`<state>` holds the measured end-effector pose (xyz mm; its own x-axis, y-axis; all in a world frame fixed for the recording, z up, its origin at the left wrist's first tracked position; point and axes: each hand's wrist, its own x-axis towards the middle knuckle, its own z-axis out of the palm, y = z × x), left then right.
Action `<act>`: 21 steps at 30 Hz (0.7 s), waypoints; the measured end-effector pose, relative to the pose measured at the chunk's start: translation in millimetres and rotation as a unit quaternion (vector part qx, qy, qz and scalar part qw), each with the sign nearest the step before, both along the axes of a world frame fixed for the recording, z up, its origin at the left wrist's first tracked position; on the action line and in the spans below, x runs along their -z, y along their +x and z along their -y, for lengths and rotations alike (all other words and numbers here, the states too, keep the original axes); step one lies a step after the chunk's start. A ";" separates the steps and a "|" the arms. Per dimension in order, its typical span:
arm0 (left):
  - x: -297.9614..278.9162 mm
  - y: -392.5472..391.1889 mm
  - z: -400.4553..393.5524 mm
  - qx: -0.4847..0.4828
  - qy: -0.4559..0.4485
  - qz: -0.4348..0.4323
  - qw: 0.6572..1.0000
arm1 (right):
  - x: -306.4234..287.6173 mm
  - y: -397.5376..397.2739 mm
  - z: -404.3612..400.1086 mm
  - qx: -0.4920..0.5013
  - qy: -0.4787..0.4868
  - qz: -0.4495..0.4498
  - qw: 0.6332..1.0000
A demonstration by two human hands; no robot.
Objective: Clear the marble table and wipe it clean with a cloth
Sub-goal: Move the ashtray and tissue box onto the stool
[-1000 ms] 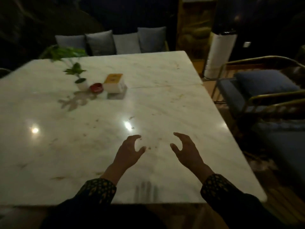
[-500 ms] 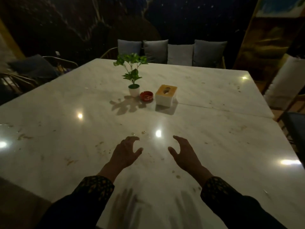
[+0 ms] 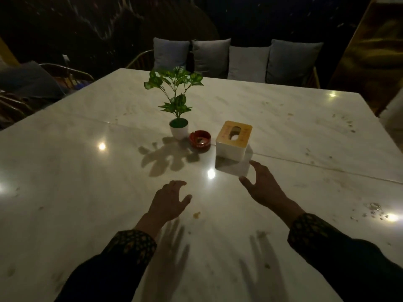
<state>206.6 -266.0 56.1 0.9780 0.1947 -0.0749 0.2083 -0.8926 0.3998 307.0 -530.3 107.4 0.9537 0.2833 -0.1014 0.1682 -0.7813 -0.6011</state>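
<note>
You are looking down at a large white marble worktop in a dim room, with small bright light reflections dotted across its glossy surface. Your left hand hovers in the lower middle of the frame, palm down, fingers loosely spread and gently curved, holding nothing. Your right hand is a little higher and to the right, thumb and fingers apart in a relaxed curve, also holding nothing; its fingertips are near the front of a tissue box but not touching it. Both wrists end in dark patterned sleeves, and both hands cast soft finger shadows on the marble toward the bottom of the frame. Three things stand together in the middle of the frame: a small white pot with a green leafy plant on the left, a round red ashtray just beside the pot, and the white tissue box with a tan top and an oval slot just right of the ashtray. The plant throws a broad shadow toward you. Small crumbs lie just right of your left hand, and more specks and smears are scattered at the right side of the frame. Four grey cushions line the far edge at the top, and a dark chair sits at the upper left.
</note>
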 end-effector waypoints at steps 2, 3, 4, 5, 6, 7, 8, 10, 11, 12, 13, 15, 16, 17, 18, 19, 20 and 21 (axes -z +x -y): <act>23.2 35.1 -11.4 0.023 0.000 -0.028 0.999 | 6.7 28.9 -10.4 0.017 -0.009 -0.008 1.000; 35.5 55.0 -17.6 0.031 -0.002 -0.034 0.999 | 9.7 44.1 -16.2 0.030 -0.012 -0.009 0.999; 47.8 74.2 -23.1 0.038 -0.001 -0.033 0.999 | 12.8 59.0 -22.1 0.041 -0.012 -0.008 0.999; 59.6 92.6 -27.7 0.044 0.006 -0.033 0.998 | 16.6 74.0 -27.9 0.050 -0.013 -0.007 0.999; 71.5 109.7 -32.3 0.051 0.016 -0.032 0.998 | 21.2 90.1 -33.9 0.060 -0.011 -0.006 0.998; 83.1 123.8 -36.8 0.061 0.031 -0.030 0.997 | 26.4 107.4 -40.0 0.077 -0.007 -0.006 0.997; 93.5 133.5 -40.3 0.069 0.049 -0.025 0.996 | 31.8 123.9 -46.0 0.098 -0.002 -0.007 0.995; 111.6 141.5 -45.2 0.079 0.088 0.004 0.993 | 43.2 153.8 -58.8 0.132 0.011 -0.015 0.991; 116.5 140.5 -45.3 0.074 0.091 0.023 0.993 | 49.8 168.0 -64.4 0.143 0.017 -0.019 0.989; 121.3 138.9 -44.8 0.068 0.082 0.040 0.993 | 52.8 179.4 -70.2 0.154 0.027 -0.024 0.987; 125.6 137.9 -44.0 0.063 0.076 0.052 0.994 | 55.7 191.0 -76.6 0.166 0.044 -0.022 0.985; 131.1 138.3 -43.4 0.062 0.089 0.068 0.992 | 65.1 213.7 -85.9 0.188 0.071 -0.012 0.980; 131.6 139.1 -43.8 0.062 0.097 0.073 0.991 | 69.9 224.5 -89.0 0.200 0.084 -0.010 0.976; 131.7 140.2 -44.1 0.063 0.105 0.075 0.990 | 73.9 233.6 -91.9 0.213 0.090 -0.012 0.973; 129.9 141.3 -44.9 0.067 0.112 0.074 0.989 | 77.2 239.7 -94.8 0.216 0.088 -0.015 0.972; 125.9 144.9 -45.9 0.073 0.122 0.075 0.987 | 80.1 243.8 -97.0 0.218 0.081 -0.019 0.972; 120.8 151.6 -47.8 0.080 0.127 0.081 0.985 | 81.8 245.5 -99.2 0.221 0.071 -0.019 0.972; 114.8 160.9 -50.5 0.084 0.120 0.087 0.985 | 84.5 247.0 -99.2 0.226 0.067 -0.015 0.972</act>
<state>367.5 -215.5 -58.8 0.9920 0.0213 0.1247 -0.0027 -0.9820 0.1888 554.0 -431.1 22.9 0.9810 -0.1508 -0.1221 -0.1928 -0.6857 -0.7019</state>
